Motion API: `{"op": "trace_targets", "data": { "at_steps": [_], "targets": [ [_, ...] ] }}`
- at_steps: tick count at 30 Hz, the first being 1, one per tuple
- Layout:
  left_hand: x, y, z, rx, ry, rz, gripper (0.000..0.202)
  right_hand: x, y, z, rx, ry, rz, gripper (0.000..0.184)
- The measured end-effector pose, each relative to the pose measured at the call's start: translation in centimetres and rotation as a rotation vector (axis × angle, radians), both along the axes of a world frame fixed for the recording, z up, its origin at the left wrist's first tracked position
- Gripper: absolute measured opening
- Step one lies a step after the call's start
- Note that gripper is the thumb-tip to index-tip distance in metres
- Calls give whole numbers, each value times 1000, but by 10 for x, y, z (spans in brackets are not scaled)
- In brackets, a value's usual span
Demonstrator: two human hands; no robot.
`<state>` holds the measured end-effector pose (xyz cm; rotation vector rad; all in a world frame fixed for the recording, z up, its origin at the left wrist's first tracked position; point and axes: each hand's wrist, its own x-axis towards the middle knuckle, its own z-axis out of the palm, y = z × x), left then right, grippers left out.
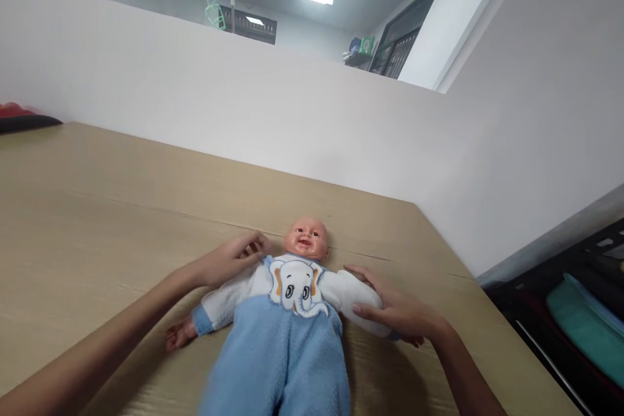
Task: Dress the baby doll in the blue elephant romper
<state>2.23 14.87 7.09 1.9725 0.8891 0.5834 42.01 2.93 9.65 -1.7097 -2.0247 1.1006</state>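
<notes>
"Lying face up on the table, by what is the doll touched?"

"Over the white sleeve on the doll's left arm, the right hand is laid, thumb and fingers parted with the sleeve between them. Whether it is firmly gripped cannot be told."

"And the left hand?"

"It is held at the doll's other shoulder, near the head, fingers loosely curled. Whether any cloth is pinched there cannot be told."

"Which step is in hand?"

"By its look, the upper body is being steadied or arranged, the arms set apart."

"What is called for next?"

"A light touch, it would be judged, so that neither sleeve nor arm is twisted."

"And farther out?"

"Beyond the table a white wall is seen; to the right, a teal item."
</notes>
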Motion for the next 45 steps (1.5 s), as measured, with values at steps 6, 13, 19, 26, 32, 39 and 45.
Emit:
{"op": "trace_targets", "data": {
  "at_steps": [6, 13, 19, 26, 32, 39, 45],
  "targets": [
    [-8, 18, -14, -287, -102, -209, 41, -41, 18, -11, 131, 21, 25, 59],
    [16, 26, -33, -401, -272, -122, 50, -63, 49, -44, 171, 339, 8, 30],
    [30, 32, -45, -490, -333, -113, 61, -60, 56, -62, 156, 465, -27, 25],
    [2, 39, -17, -412, -138, -340, 45, -64, 46, -50, 126, 484, -43, 30],
    [19, 40, -28, -79, -15, -227, 17, -54, 27, -20, 44, 196, 59, 57],
    [15, 48, -28, 98, 116, -27, 29, -58, 23, -24, 274, -19, -22, 43],
    [10, 50, -3, 157, 214, 172, 42, -80, 43, -52, 489, -51, -297, 35]
  ]
}}
